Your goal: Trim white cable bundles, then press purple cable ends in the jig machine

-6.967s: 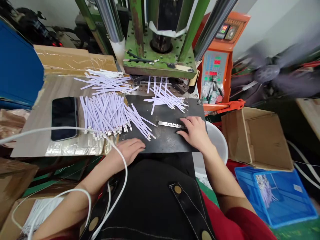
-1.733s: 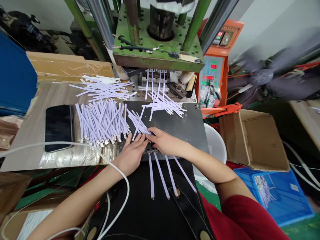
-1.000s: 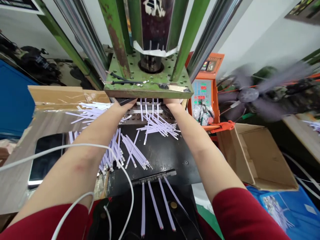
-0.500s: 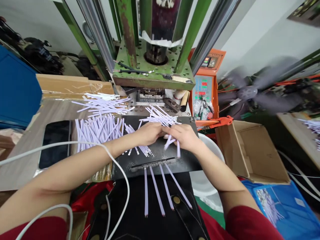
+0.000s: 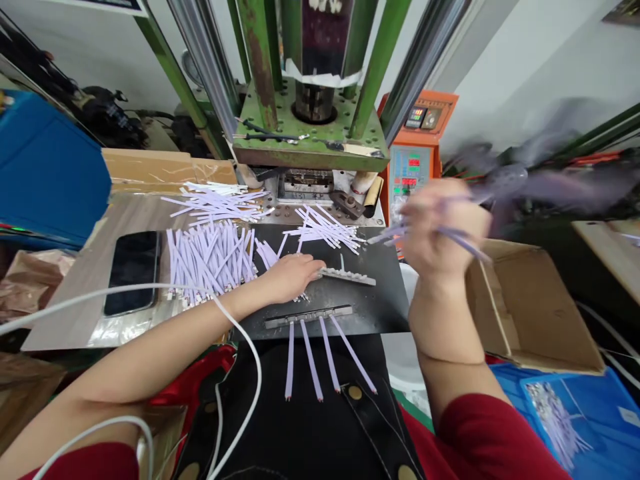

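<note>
My right hand (image 5: pixel 440 230) is raised to the right of the press, blurred by motion. Its fingers are closed around a few short lavender wires (image 5: pixel 465 243) that stick out on both sides. Over the black work plate (image 5: pixel 385 310), my left hand (image 5: pixel 295 275) grips the left end of a narrow grey metal bar (image 5: pixel 353 276) with small notches along it. Nearer my body lies a second notched bar (image 5: pixel 310 317). Several lavender wires (image 5: pixel 311 360) run from it over the plate's front edge onto my black apron.
Lavender wires are heaped on the left (image 5: pixel 213 257), with another pile (image 5: pixel 325 228) behind my left hand. A phone (image 5: pixel 133 273) lies on the wooden table. The green press (image 5: pixel 310 157) rises behind; an orange control box (image 5: pixel 413 170), cardboard box (image 5: pixel 540 307) and spinning fan are right.
My hands have parted. The right one has swung up and right with lavender wires; the left has come down slightly, holding one end of the now visible notched bar.
</note>
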Demonstrator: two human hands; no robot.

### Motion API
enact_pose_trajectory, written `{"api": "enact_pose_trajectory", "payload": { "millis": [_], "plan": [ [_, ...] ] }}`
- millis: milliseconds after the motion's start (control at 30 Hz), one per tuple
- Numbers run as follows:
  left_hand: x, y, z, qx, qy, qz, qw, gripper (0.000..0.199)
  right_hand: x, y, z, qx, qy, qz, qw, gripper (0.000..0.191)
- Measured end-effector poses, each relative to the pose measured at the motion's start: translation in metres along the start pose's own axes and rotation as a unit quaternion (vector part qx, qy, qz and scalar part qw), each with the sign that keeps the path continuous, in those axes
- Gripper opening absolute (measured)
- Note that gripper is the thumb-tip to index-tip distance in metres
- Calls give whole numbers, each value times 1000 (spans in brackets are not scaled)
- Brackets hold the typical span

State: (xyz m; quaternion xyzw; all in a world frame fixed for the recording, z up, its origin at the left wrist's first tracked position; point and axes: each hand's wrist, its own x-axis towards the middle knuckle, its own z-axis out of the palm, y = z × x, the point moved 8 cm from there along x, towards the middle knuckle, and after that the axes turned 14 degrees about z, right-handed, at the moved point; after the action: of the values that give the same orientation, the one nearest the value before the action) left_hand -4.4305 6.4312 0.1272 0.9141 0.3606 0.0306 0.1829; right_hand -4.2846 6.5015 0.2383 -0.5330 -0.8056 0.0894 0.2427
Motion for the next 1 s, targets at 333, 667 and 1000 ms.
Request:
{"api": "enact_pose_trajectory", "payload": {
  "millis": [333, 667, 1000],
  "plan": [
    [-10, -7, 0, -28, 147, 4, 989, 15, -34, -26, 98, -14, -224, -61, 973, 37],
    [-52, 6, -15, -16, -58, 11, 998, 9, -106, 68, 24, -38, -49, 64, 996, 43],
    [-86, 15, -4, 62, -100, -37, 992, 21, -109, 7, 78, 44, -108, -148, 982, 24]
  ]
}}
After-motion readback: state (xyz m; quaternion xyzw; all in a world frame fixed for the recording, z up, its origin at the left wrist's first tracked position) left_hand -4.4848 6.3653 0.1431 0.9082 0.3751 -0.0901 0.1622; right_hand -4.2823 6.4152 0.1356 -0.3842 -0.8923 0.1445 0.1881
